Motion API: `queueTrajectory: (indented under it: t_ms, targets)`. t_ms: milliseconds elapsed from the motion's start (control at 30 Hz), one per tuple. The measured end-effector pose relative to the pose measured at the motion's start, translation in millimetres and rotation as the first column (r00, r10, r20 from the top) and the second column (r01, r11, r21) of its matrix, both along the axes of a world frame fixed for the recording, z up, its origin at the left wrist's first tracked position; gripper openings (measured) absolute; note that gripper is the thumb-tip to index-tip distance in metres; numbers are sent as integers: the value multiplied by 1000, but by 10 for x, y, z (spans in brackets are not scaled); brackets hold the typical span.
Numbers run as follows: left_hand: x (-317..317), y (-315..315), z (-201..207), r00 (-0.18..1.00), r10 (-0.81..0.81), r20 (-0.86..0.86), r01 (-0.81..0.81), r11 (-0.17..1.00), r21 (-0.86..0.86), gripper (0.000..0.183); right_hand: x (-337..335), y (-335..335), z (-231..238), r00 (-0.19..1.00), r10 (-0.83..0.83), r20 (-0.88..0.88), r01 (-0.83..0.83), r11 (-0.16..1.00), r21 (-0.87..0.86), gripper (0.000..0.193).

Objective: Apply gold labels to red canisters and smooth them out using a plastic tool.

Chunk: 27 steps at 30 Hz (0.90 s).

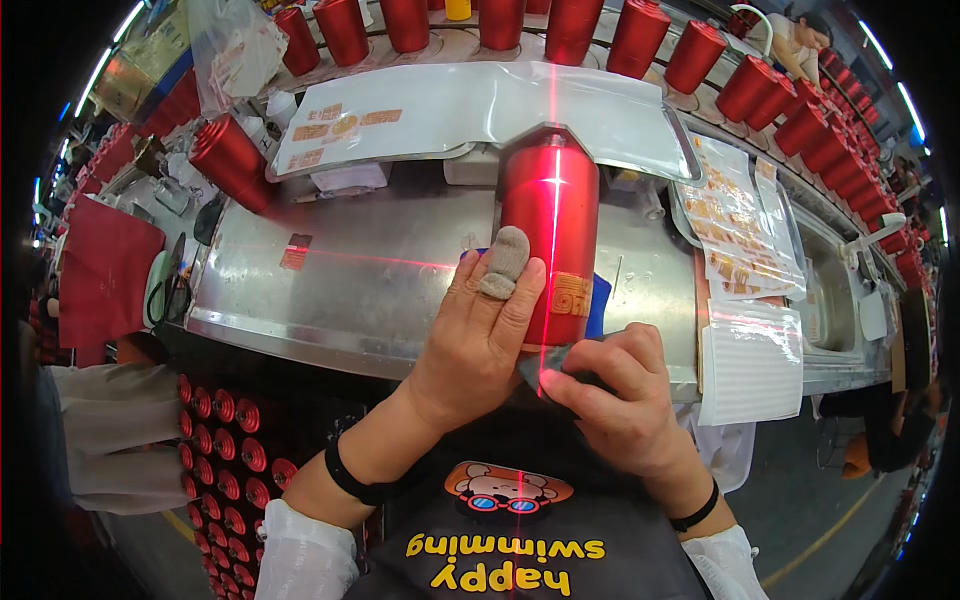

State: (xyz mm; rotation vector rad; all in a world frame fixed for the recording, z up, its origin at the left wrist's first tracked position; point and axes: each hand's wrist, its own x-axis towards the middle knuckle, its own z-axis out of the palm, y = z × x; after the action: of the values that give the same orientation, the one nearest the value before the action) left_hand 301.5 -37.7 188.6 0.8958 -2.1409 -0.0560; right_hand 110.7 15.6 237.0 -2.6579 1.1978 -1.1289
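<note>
Red metal bottle (551,225) lies on its side near the front edge of the steel workbench (380,270), about mid-length, base pointing to the back edge, a red laser cross running down its body. Gold decal (571,296) sits on the near end of the bottle, just above the fingers. Left hand (480,335) lies flat against the bottle's left flank, fingers spread apart and not curled round it, one finger in a grey fabric cot (502,262); it steadies rather than clamps. Right hand (625,395) is pinched together on a small dark cloth or pad (545,362) touching the bottle's near end just below the decal; what exactly the pad is, can't tell. Blue pad (598,300) peeks out under the bottle on the right. Risk as I judge it: bottle is round and only held by a flat palm, so pressure from the right hand could roll it off the laser line and skew or wrinkle the decal; rubbing too near the decal edge could lift a corner. Decal sheets (735,225) lie at the right end of the bench, a row of red bottles (640,35) along the back edge, more in a rack (225,440) below the front-left edge.
</note>
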Motion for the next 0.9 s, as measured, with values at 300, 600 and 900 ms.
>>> queueTrajectory:
  t_ms: [300,600,900]
  targets:
    - [48,38,24,1000,-29,10,28,998,62,76,-58,22,-51,998,10,64,-11,1000,15,25]
    - [-3,74,45,992,-17,-126,40,983,181,77,-115,9,-93,989,36,146,-44,998,48,30]
    - [-43,46,43,971,-61,-229,107,975,194,77,-149,10,-129,981,67,180,-81,994,74,35]
